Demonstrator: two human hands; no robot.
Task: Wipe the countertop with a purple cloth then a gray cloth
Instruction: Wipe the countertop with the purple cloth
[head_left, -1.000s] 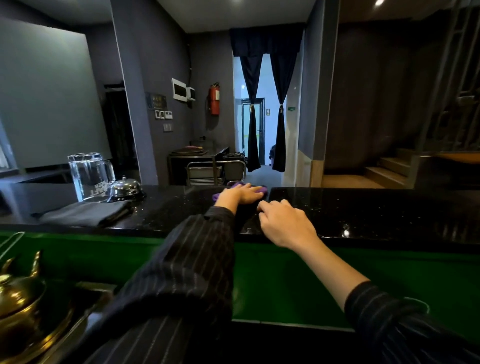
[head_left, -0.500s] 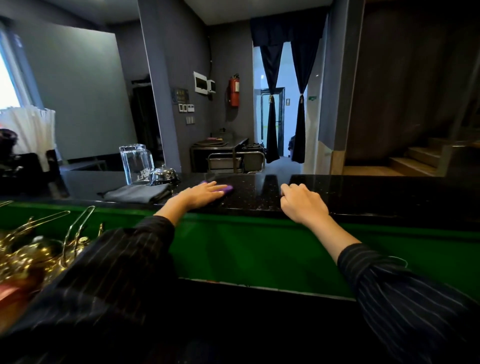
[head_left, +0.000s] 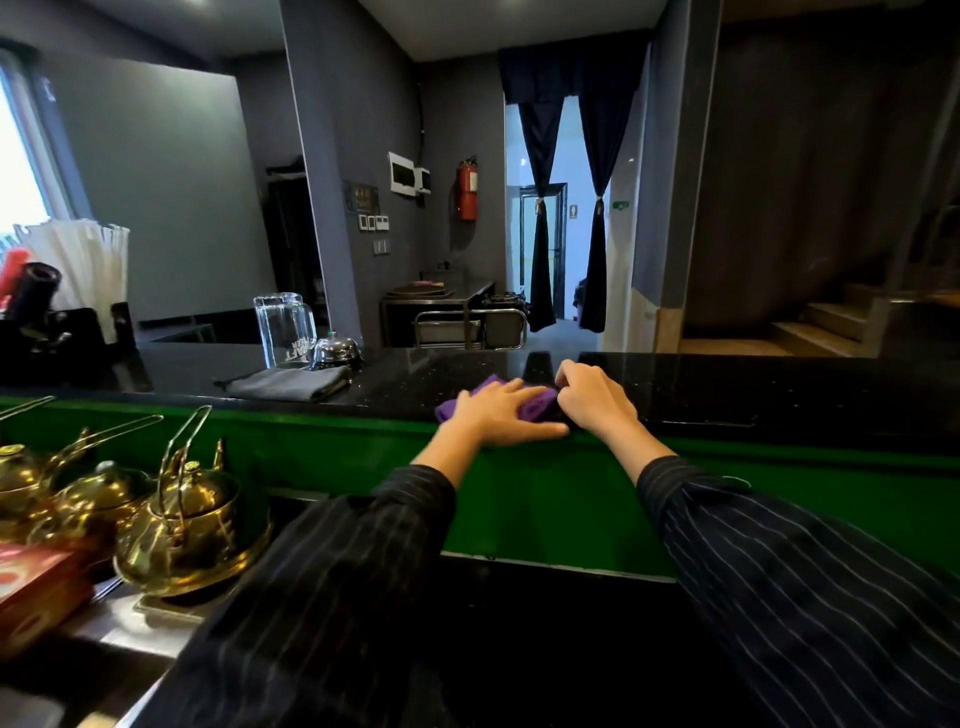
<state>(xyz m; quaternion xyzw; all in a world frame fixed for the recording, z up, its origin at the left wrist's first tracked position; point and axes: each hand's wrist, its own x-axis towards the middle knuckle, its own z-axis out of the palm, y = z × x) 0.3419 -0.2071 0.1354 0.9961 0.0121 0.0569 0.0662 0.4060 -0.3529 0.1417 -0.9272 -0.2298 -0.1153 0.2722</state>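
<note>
Black speckled table (head_left: 753, 400) is being wiped with the purple cloth (head_left: 537, 404), which is being held down close to the table's near edge, about mid-span.

Change: half a second back the cloth was being pushed further left, well apart from the right hand (head_left: 592, 400). Now it is being swept rightward, and its right end is being met by that hand. The two hands are being brought just beside each other, and the stroke is probably being finished or the cloth regathered. The purple pass is being judged as under way, not complete. The gray cloth (head_left: 288, 383) is being left folded and untouched, well to the left on the table beside the glass jug (head_left: 283, 330) and the bell (head_left: 336, 351).

Pose: the left hand (head_left: 498, 413) is being laid palm-down over the cloth, fingers straight and spread, thumb being run along the front edge. Its grip is wide and flat; the cloth is being pressed, not clenched. The right hand is being held knuckles-up with fingers curled, fingertips being tucked at the cloth's right edge. Whether a fold is being pinched there cannot be told. Both forearms are being stretched forward over the green front panel (head_left: 519, 493), striped sleeves (head_left: 779, 571) being pulled back from the wrists. Brass kettles (head_left: 182, 525) are being left alone at lower left.
</note>
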